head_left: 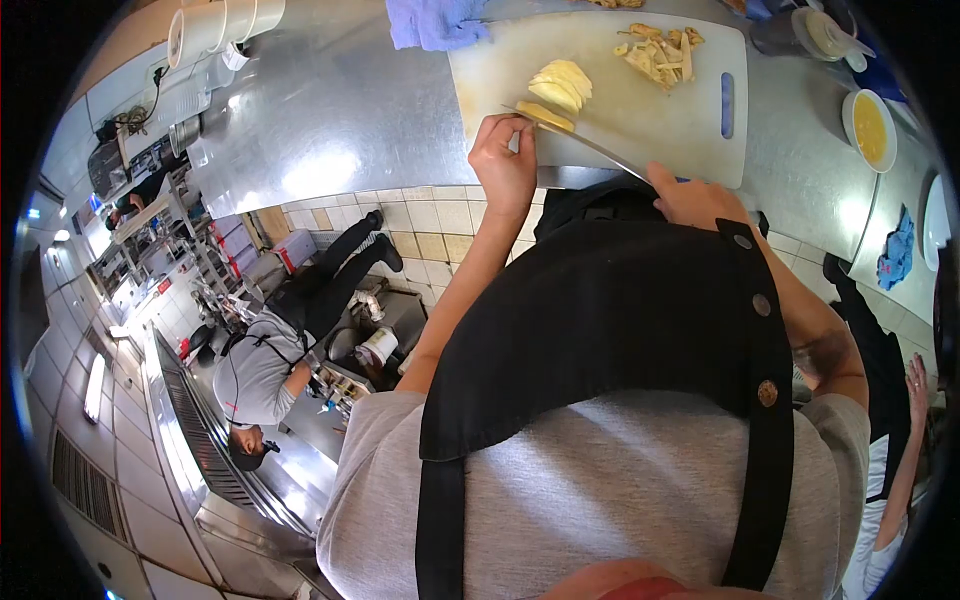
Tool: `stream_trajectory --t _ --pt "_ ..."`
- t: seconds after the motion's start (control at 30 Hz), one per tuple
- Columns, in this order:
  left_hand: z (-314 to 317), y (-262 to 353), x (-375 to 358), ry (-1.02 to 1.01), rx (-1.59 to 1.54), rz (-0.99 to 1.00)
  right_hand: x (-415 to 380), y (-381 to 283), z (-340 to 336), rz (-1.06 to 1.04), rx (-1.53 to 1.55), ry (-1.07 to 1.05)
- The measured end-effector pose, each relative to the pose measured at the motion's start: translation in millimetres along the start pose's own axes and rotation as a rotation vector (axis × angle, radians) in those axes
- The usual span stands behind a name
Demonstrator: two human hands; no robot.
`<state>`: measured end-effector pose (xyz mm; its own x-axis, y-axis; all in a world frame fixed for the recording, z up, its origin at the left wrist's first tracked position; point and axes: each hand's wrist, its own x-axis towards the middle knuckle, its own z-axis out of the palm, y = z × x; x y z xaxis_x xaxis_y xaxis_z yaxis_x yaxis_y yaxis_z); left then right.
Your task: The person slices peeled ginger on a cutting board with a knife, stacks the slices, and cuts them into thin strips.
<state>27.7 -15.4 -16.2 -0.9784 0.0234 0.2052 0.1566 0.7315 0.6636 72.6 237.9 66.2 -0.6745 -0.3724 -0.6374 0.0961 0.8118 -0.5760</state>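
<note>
A kitchen knife [600,150] lies slantwise over the pale cutting board [640,125], its handle in my right hand [692,202]. Next to the blade's tip, my left hand [503,165] is closed in a pinch; what is between its fingertips, if anything, is hidden. Against the blade rests a yellow piece of what looks like ginger [546,116]. Just beyond it, thin ginger slices [562,84] lie fanned in a small stack. Brownish peelings [662,58] form a loose pile farther right on the board.
A purple-blue cloth [436,22] sits left of the board on the steel counter [330,110]. To the right are a white bowl of yellow liquid [872,130], a dark container [790,35] and a blue cloth [897,250]. Co-workers stand left [262,365] and right [885,480].
</note>
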Motion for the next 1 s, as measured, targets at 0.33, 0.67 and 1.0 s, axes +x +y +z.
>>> stream_trajectory --t 0.33,0.67,1.0 --pt "1.9 0.5 -0.8 0.014 0.002 0.001 -0.4 -0.4 -4.1 0.031 -0.013 -0.079" --pt "1.6 0.8 -0.3 0.011 0.006 0.006 12.7 3.4 2.0 0.007 -0.005 -0.079" --pt "2.3 1.8 0.4 0.013 -0.008 0.033 38.8 -0.5 4.1 -0.046 -0.001 -0.082"
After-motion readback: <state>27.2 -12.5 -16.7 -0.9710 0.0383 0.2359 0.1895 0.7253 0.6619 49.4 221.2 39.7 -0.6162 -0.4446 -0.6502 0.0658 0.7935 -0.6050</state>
